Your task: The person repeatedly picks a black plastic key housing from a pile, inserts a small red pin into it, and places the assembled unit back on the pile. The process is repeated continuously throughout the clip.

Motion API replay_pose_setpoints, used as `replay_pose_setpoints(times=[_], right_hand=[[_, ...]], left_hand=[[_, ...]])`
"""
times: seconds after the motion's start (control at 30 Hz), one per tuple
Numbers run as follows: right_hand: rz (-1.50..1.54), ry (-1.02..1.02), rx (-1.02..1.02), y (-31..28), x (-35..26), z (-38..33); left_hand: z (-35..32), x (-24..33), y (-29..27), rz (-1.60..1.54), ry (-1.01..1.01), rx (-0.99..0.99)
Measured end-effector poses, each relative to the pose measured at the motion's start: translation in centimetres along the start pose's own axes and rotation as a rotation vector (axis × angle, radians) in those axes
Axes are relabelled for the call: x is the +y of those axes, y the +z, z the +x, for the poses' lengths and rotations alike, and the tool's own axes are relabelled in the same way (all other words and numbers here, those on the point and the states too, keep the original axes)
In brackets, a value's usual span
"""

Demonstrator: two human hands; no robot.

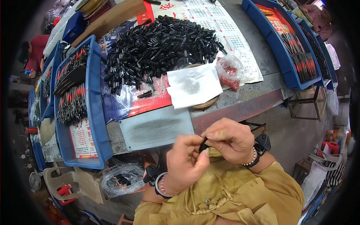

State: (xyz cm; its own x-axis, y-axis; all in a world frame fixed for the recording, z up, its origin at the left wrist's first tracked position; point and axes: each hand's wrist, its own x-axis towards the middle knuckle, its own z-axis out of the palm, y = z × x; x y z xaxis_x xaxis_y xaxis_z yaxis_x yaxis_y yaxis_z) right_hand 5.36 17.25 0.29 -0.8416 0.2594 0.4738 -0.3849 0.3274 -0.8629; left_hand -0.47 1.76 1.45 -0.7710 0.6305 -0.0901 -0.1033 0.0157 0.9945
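Observation:
Just past the table's front edge, in front of my chest, both hands meet at a small black plastic part (203, 145). My left hand (186, 160) is closed, pinching the part between thumb and fingers. Closed as well, my right hand (233, 141) has its thumb and fingertips pressed on the part's upper end; anything tiny between them is hidden. Beyond them, a big heap of similar black plastic parts (161, 48) covers the table. A white paper sheet (176, 98) bears a small grey pile (192, 87), and beside it lies an open clear bag of small red pieces (229, 77).
A grey-smudged pale plate (157, 129) lies at the table's front edge. Blue trays (98, 123) on the left hold rows of black pieces with red-orange marks; another blue tray (279, 56) stands right. Below are a plastic chair (71, 180) and a clear bag (122, 180). Other people sit further off.

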Motion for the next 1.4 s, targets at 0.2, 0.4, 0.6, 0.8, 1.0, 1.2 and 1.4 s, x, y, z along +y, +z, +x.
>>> replay_pose_setpoints(times=[0.2,0.4,0.6,0.8,1.0,1.2,1.4], right_hand=[[0.075,0.057,0.042,0.2,-0.3,0.1],[-0.025,0.008,0.060,0.7,-0.4,-0.1],[0.049,0.083,0.086,1.4,-0.2,-0.3],[0.491,0.469,0.080,1.0,0.0,-0.1],[0.618,0.492,-0.045,-0.2,0.4,0.8],[0.250,0.316,-0.176,-1.1,-0.5,2.0],[-0.095,0.069,-0.179,-0.7,-0.4,2.3]], left_hand=[[-0.1,-0.5,-0.7,0.097,0.103,-0.072],[-0.5,-1.8,0.1,-0.008,0.142,0.002],[-0.4,-1.8,-0.1,0.034,0.199,0.039],[0.2,-1.4,-0.6,0.160,0.280,0.039],[0.3,-0.9,-0.8,0.180,0.281,0.014],[0.4,-0.7,-1.1,0.220,0.259,-0.039],[0.6,-0.8,-0.9,0.241,0.237,-0.017]])
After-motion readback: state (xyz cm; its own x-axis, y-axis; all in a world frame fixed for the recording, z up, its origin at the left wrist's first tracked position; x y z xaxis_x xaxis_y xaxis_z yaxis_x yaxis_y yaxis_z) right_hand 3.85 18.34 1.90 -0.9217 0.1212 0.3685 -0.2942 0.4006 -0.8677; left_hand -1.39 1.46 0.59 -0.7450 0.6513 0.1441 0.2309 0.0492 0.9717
